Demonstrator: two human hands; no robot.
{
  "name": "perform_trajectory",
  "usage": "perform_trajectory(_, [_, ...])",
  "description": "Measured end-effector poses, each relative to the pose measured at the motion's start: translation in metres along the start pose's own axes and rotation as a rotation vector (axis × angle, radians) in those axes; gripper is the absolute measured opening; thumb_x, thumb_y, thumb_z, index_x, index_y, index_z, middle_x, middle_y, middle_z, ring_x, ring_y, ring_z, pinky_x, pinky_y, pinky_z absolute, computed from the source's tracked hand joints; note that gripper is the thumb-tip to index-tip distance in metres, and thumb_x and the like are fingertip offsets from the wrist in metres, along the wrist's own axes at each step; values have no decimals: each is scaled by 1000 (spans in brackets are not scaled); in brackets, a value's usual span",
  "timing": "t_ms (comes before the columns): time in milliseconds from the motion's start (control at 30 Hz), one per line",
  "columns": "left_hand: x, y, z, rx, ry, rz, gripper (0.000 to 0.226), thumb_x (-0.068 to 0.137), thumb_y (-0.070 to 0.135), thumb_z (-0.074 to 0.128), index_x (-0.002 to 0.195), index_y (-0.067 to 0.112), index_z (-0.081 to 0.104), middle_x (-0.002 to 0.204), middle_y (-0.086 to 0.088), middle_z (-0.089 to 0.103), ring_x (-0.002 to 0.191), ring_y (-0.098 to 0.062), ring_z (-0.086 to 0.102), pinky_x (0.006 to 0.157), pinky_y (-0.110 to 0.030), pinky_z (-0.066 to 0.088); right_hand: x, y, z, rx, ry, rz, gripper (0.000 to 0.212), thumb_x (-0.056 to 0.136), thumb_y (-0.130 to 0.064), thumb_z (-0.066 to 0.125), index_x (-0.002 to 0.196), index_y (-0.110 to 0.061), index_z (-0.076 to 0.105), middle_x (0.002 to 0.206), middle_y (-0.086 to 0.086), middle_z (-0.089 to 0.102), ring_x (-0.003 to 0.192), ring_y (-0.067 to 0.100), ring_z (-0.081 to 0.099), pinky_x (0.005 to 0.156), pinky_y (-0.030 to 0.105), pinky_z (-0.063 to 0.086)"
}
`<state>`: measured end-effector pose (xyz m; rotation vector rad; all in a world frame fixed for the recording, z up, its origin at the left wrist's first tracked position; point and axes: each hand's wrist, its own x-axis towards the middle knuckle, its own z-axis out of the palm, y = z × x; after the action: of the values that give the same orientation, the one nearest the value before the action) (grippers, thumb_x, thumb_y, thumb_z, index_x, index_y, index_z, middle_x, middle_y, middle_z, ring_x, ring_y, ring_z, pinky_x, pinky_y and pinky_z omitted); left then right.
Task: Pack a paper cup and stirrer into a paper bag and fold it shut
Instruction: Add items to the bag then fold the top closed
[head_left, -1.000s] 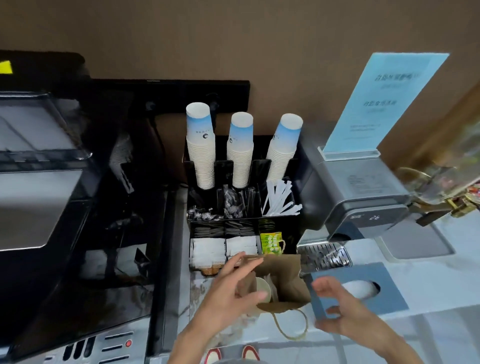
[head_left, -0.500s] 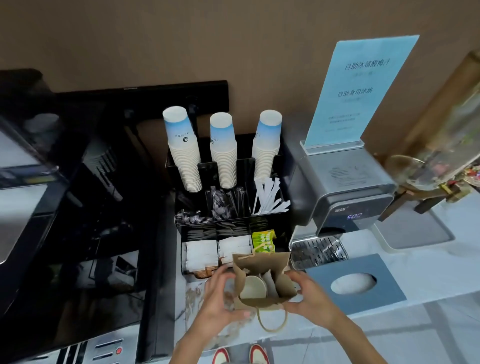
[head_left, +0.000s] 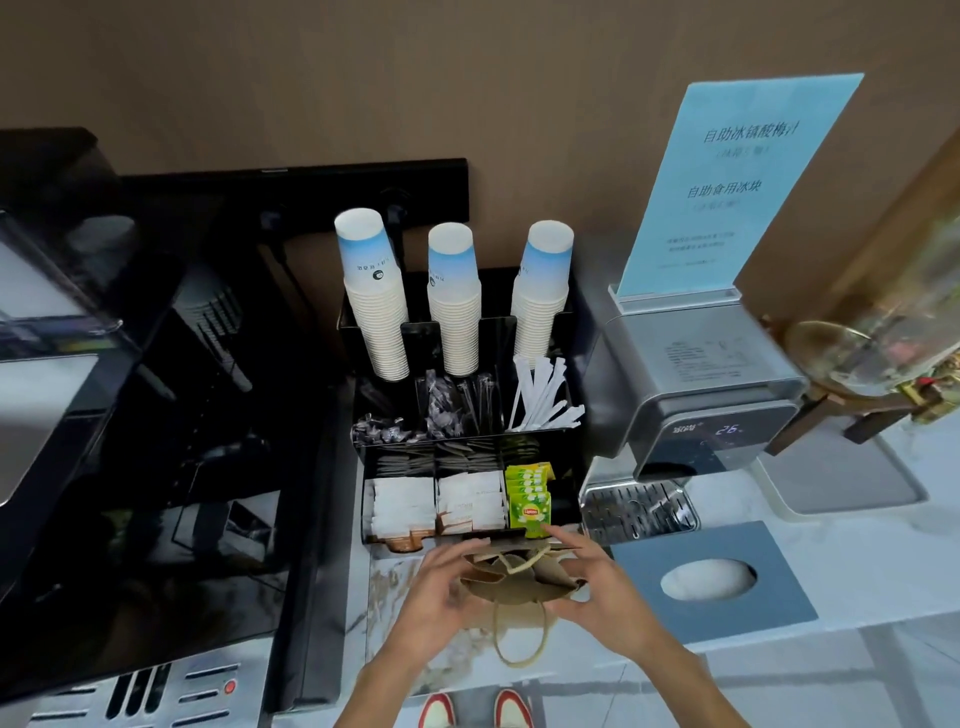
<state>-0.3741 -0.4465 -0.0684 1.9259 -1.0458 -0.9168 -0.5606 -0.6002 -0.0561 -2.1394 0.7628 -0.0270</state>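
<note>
A brown paper bag (head_left: 514, 577) stands on the counter just in front of the black organiser. Its top is pressed flat and crumpled, so the cup and stirrer inside are hidden. My left hand (head_left: 441, 597) grips the bag's left side, and my right hand (head_left: 597, 587) grips its right side, fingers over the top edge. One rope handle (head_left: 519, 636) hangs down toward me. Three stacks of blue-and-white paper cups (head_left: 452, 301) stand upside down at the organiser's back. White wrapped stirrers (head_left: 540, 395) fill its right compartment.
The black organiser (head_left: 563, 514) also holds sugar packets and green tea bags (head_left: 530, 499). A black coffee machine (head_left: 145, 415) stands at left. A grey water dispenser (head_left: 706, 384) with a blue sign is at right, with a blue tissue box (head_left: 711, 577) beside my right hand.
The bag's open mouth, where the cup showed, has been pressed shut. Both hands now hold the bag's top, and the right hand has closed in from the tissue box side.
</note>
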Motion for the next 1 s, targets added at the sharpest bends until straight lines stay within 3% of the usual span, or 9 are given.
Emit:
perform_trajectory(100, [2, -1, 3, -62, 45, -83, 57, 77, -21, 59, 115, 19, 71, 124, 6, 62, 122, -6, 51, 98, -1, 36, 2, 0, 2, 145, 27, 43, 33, 76, -8, 82, 94, -35, 74, 131, -19, 59, 126, 5, 54, 109, 27, 45])
perform_trajectory(167, [2, -3, 5, -113, 76, -108, 60, 79, -20, 60, 104, 34, 71, 108, 11, 67, 108, -1, 60, 90, -1, 43, 3, -1, 3, 264, 49, 109, 47, 73, 1, 82, 107, -30, 74, 122, -12, 67, 117, 7, 61, 103, 21, 49])
perform_trajectory(267, [2, -7, 6, -240, 74, -194, 48, 80, -11, 66, 90, 35, 77, 94, 12, 75, 94, -6, 69, 74, -11, 54, 3, -4, 3, 447, 79, 165, 46, 71, 3, 84, 96, -35, 78, 108, -13, 76, 107, 7, 69, 91, 13, 52])
perform_trajectory(433, [1, 1, -3, -433, 122, -225, 20, 74, 8, 81, 87, 15, 68, 91, 1, 79, 91, -15, 72, 71, -23, 58, 2, -12, 3, 687, 151, 183, 18, 76, 0, 82, 93, -6, 77, 96, 6, 81, 94, 24, 75, 79, 28, 59])
perform_trajectory(567, [-2, 10, -15, -486, 123, -154, 34, 82, 13, 76, 74, 30, 48, 51, 12, 49, 53, -6, 46, 55, -15, 44, 1, -23, -3, 801, 153, 144, 27, 80, -3, 80, 90, -6, 55, 72, -3, 74, 69, 15, 69, 64, 23, 55])
perform_trajectory(667, [-3, 23, -27, -551, 80, -135, 39, 84, 12, 75, 107, 37, 56, 63, 0, 56, 69, -15, 56, 73, -35, 51, 3, -31, -8, 780, 190, 168, 34, 82, -12, 80, 88, -21, 48, 56, 4, 37, 60, 21, 43, 55, 24, 43])
perform_trajectory(767, [-2, 42, -44, -624, -13, -99, 56, 86, 15, 74, 131, 39, 51, 101, -12, 76, 96, -26, 72, 86, -38, 59, 3, -49, -19, 985, 157, 184, 42, 86, -11, 76, 119, -28, 55, 90, 13, 78, 84, 34, 73, 70, 36, 59])
perform_trajectory(900, [-3, 61, -70, -677, -163, -55, 43, 89, 17, 71, 130, 21, 58, 116, -18, 73, 109, -35, 70, 90, -36, 58, 2, -69, -38, 1087, 17, 159, 41, 89, -13, 73, 127, -26, 63, 107, 25, 75, 92, 33, 75, 73, 36, 61])
perform_trajectory(1000, [-8, 66, -81, -634, -177, -70, 33, 88, 19, 72, 115, 2, 64, 105, -20, 73, 100, -37, 68, 91, -44, 54, -3, -73, -41, 1093, -57, 121, 30, 89, -10, 71, 119, -13, 69, 100, 21, 77, 88, 30, 75, 73, 33, 60])
